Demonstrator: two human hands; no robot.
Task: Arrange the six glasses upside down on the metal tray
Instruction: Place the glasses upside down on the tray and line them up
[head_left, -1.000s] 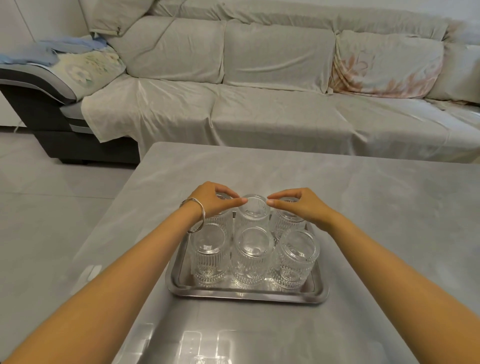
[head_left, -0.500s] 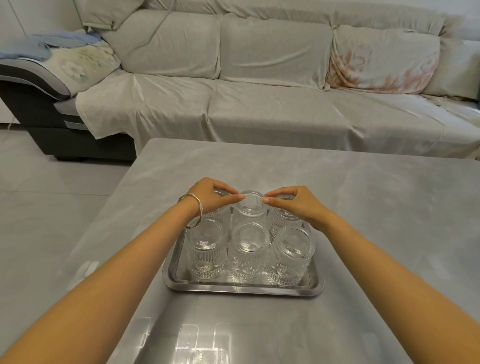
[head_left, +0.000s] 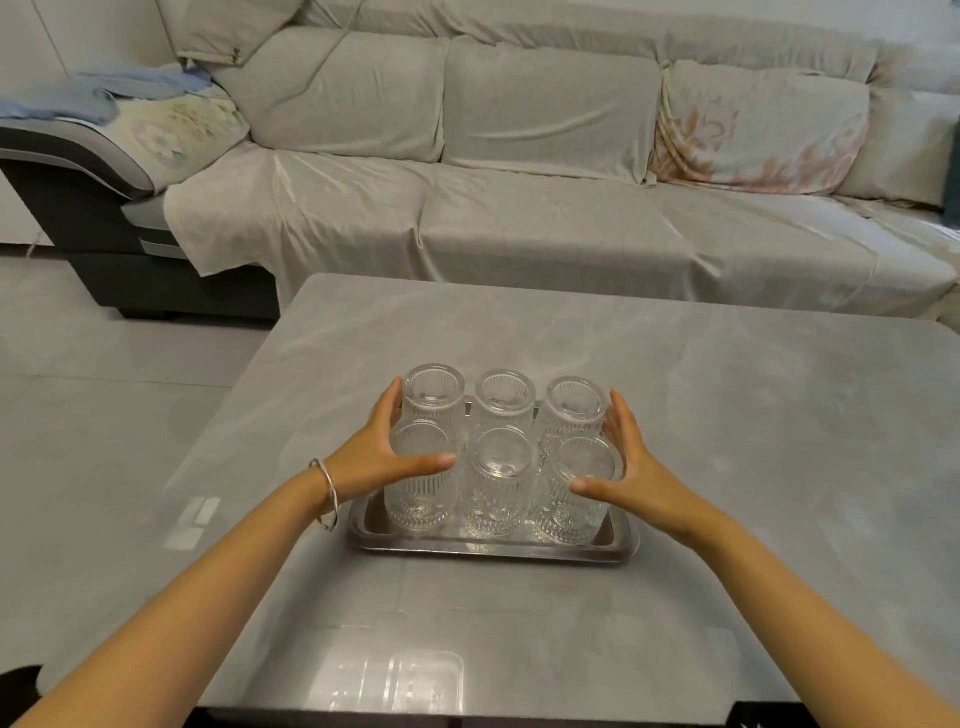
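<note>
A grey, marble-patterned table (head_left: 727, 415) with a glossy top that mirrors window light near its front edge carries a rectangular metal tray (head_left: 493, 550), which lies flat on it slightly left of centre, the only thing resting directly on the table.

bg: grey sofa (head_left: 519, 171) w/ cloth cover | grey tile floor (head_left: 104, 415) | grey marbled table (head_left: 727, 441), glossy reflections

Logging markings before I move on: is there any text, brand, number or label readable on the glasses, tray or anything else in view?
None readable. The six glasses show only moulded ribs, the metal tray is plain, the table bears only reflections, and the sofa cushions carry floral prints, no lettering.
</note>
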